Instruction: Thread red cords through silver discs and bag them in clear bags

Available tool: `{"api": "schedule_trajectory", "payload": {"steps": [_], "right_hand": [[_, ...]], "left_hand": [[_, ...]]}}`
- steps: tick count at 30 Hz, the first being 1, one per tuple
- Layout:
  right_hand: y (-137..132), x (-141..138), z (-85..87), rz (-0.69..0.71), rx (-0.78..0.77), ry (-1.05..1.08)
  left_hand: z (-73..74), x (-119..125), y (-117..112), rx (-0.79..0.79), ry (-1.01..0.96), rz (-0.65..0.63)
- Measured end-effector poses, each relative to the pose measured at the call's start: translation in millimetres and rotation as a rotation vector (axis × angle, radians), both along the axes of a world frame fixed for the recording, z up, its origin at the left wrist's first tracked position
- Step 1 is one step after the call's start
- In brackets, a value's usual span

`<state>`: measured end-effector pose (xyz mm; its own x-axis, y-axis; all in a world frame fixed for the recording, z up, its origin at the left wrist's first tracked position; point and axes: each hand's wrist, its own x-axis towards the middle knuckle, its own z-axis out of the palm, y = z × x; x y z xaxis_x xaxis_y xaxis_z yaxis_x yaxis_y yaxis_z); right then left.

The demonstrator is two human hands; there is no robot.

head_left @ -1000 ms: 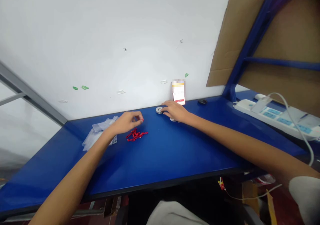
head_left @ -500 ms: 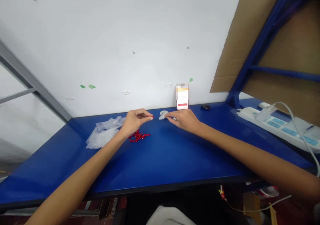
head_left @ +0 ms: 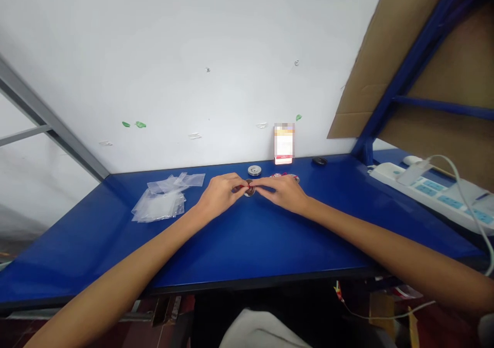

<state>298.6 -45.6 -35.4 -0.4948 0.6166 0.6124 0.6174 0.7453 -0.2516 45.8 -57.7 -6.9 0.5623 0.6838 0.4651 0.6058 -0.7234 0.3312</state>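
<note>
Clear plastic bags (head_left: 160,201) lie in a loose pile near the counter's (head_left: 88,255) back left corner. A card with a blurred face (head_left: 284,143) stands upright at the back edge against the white wall (head_left: 154,70), and a round black disc (head_left: 319,161) lies just to its right. At the right end sits a white power strip (head_left: 428,193) with blue switches, beneath a cardboard sheet (head_left: 370,80) on a blue metal frame (head_left: 420,54).

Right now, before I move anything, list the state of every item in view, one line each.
Left hand, pinching the red cord
Right hand, pinching the red cord
Red cord, stretched between the hands
Metal ring, under the cord
Second metal ring, flat on table
Plastic bags, piled flat
Card, upright against wall
</note>
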Motion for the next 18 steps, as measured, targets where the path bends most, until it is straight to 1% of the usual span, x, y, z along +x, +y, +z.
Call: {"api": "schedule_trajectory", "payload": {"steps": [4, 7, 13, 16, 18], "right_hand": [[0.7, -0.6, 0.3, 0.008, -0.032, 0.028], [1.4, -0.8, 1.3, 0.022, -0.045, 0.044], [0.9, -1.0, 2.7, 0.035, -0.1, 0.047], [1.7, -0.9, 1.8, 0.051, -0.108, 0.054], [2.5, -0.8, 0.8, 0.073, -0.113, 0.07]], "left_hand": [[-0.4, 2.9, -1.7, 0.024, 0.063, 0.015], [-3.9, 4.1, -1.3, 0.088, 0.128, 0.038], [-10.7, 2.9, 0.2, 0.197, 0.209, 0.034], [-10.7, 3.2, -0.1, 0.211, 0.261, 0.031], [-9.9, 3.9, -0.3, 0.194, 0.258, 0.029]]}}
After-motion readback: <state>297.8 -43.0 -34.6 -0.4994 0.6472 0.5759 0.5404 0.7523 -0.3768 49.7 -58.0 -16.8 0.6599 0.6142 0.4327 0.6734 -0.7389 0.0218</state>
